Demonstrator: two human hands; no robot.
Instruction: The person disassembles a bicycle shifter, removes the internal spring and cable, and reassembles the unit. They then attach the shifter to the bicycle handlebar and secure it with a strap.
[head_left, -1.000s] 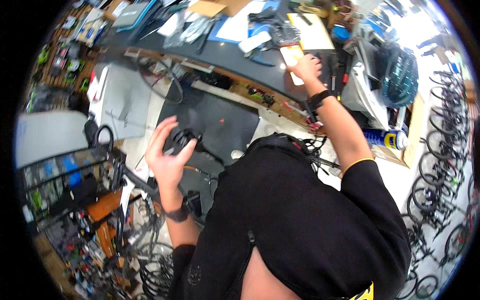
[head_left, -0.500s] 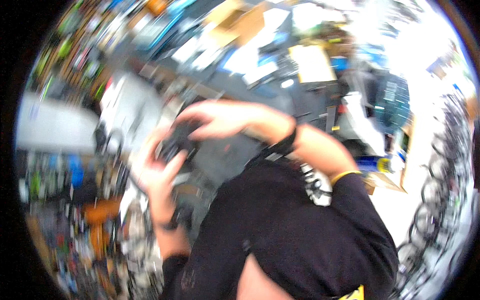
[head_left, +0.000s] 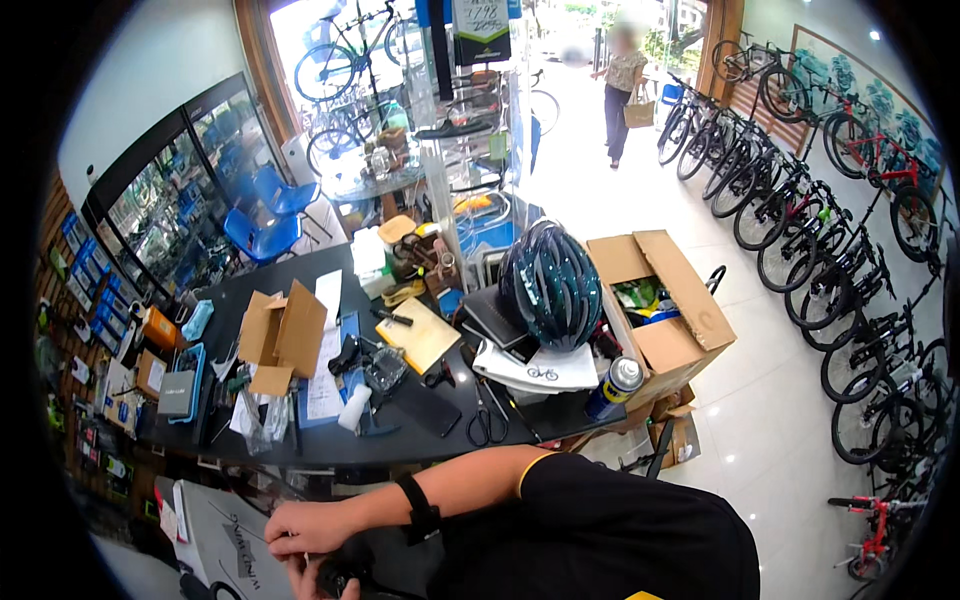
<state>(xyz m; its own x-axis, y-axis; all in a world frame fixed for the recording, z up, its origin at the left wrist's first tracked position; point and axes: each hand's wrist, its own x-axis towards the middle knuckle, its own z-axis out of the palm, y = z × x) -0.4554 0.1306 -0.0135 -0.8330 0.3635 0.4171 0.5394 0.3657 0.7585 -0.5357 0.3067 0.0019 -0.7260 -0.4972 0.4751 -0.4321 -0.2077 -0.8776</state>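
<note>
Low in the head view, my left hand (head_left: 299, 578) shows only its fingers at the bottom edge. They close around a small black rounded object (head_left: 338, 576); its kind is unclear. My right hand (head_left: 312, 526) is just above, with its fingers curled down and pinched by the left fingertips. Whatever those right fingers hold is hidden. A black band (head_left: 418, 508) circles the right wrist. Beside the hands, a grey box (head_left: 225, 545) with dark lettering stands against the black counter (head_left: 400, 440).
On the counter lie scissors (head_left: 487, 415), a phone (head_left: 432, 408), an opened small carton (head_left: 283, 335) and a dark helmet (head_left: 552, 287). A spray can (head_left: 614, 388) stands at its right edge, by a large carton (head_left: 663, 313). Bicycles (head_left: 790, 225) line the right; a person (head_left: 622, 95) is near the doorway.
The view has swung up and around, from a blurred look at my body to the counter and shop. My hands now sit lower in view, near the bottom edge, closer together.
</note>
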